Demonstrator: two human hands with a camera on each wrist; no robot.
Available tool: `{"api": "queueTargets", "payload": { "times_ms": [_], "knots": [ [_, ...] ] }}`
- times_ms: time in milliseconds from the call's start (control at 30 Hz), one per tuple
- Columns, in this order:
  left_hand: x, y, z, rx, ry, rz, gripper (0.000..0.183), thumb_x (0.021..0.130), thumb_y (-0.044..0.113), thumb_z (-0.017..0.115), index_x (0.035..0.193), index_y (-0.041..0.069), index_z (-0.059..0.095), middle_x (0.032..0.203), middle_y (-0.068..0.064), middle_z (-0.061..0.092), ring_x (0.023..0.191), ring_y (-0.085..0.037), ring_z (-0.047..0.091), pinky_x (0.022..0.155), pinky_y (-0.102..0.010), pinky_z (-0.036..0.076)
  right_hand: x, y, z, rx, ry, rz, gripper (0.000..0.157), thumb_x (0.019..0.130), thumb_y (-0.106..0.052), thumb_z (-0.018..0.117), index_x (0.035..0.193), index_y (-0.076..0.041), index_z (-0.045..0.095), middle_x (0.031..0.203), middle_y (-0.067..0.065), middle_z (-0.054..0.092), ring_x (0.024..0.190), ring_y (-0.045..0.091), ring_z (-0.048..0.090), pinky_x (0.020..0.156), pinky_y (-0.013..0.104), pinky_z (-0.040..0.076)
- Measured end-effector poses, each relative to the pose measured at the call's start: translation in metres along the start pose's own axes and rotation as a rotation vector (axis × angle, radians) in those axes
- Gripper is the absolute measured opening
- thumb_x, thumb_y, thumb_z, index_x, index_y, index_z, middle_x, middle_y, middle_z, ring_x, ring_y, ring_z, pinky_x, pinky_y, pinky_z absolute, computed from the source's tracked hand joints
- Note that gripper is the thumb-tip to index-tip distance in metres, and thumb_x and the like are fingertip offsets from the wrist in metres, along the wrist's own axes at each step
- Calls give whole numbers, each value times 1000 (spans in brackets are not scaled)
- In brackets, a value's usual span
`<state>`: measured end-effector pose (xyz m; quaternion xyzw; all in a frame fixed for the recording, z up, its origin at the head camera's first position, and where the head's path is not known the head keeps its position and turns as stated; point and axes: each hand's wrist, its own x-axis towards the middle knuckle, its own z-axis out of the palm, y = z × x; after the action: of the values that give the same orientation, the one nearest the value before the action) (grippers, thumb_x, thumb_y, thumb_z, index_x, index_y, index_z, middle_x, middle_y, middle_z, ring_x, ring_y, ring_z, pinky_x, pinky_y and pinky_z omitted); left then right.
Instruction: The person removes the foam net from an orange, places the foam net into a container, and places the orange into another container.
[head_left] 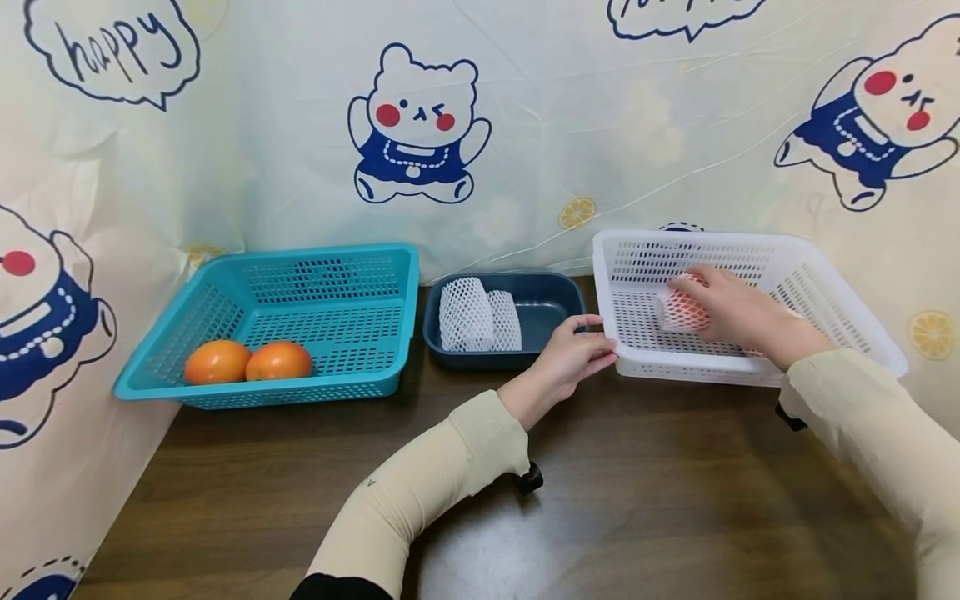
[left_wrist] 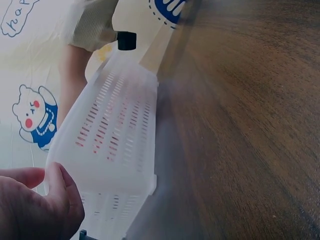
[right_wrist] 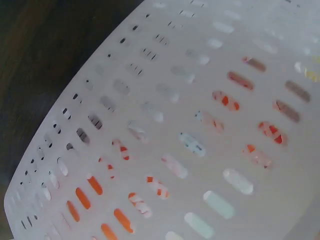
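Note:
My right hand (head_left: pixel 738 312) reaches into the white basket (head_left: pixel 855 321) and grips an orange (head_left: pixel 684 310) wrapped in a white foam net. Its wrapped end shows left of the fingers. At the basket's near left corner, my left hand (head_left: pixel 568 357) pinches the rim; in the left wrist view the thumb (left_wrist: pixel 59 185) lies against the outer side of the white wall (left_wrist: pixel 107 172). In the right wrist view, orange and netting show through the slots of the basket wall (right_wrist: pixel 165 120), and the right hand is out of sight there.
Left of the white basket stands a dark blue tray (head_left: pixel 551 321) with white foam nets (head_left: pixel 467 315) in it. Farther left, a teal basket (head_left: pixel 360 317) holds two bare oranges (head_left: pixel 279 362). Behind everything hangs a printed cloth (head_left: pixel 540 125). The brown table (head_left: pixel 637 500) extends toward me.

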<state>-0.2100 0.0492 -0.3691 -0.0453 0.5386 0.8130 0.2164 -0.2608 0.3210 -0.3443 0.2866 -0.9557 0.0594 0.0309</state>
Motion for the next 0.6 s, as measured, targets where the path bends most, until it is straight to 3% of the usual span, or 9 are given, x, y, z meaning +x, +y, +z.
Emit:
{"api": "queueTargets", "payload": {
  "times_ms": [200,600],
  "knots": [
    [1,0,-1,5,-5,-15,39,96,-7,64,131,3,51,126,-25,66,89,-21,65,96,-40,53,0,-10,-2,-6,9,-31,83,70,2,91,144,-6,53,144,31,43,132,51,40,105,67,37],
    [-1,3,-3,22,-9,-14,38,96,-7,65,131,2,53,113,-18,69,89,-21,66,96,-41,53,-2,-25,-14,-7,48,-75,85,68,-3,93,143,-6,52,141,30,46,127,50,46,100,66,41]
  ]
}}
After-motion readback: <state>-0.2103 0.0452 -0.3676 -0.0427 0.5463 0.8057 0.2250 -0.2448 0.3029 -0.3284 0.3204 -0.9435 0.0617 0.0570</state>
